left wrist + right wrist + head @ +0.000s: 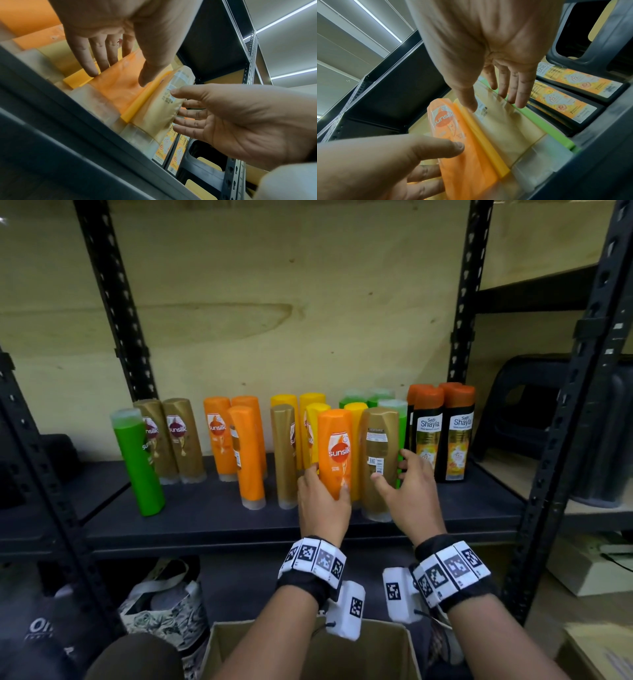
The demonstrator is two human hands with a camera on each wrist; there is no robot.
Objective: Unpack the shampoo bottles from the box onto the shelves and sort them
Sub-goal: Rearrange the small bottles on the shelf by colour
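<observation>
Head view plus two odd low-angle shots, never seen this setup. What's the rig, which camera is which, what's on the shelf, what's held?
No robot: a person works bare-handed, wearing a head camera and one camera on each wrist, strapped on bands with black-and-white markers. The wide picture is the head view; the other two look along each hand from below.

On the dark metal shelf stand upright shampoo bottles: green, gold, orange and yellow ones, plus black bottles with orange caps on the right.

The left hand grips the orange Sunsilk bottle, thumb in front, fingers behind. The right hand is spread open around the gold bottle with its barcode label facing out; whether it touches is unclear.

An open cardboard box sits below.
</observation>
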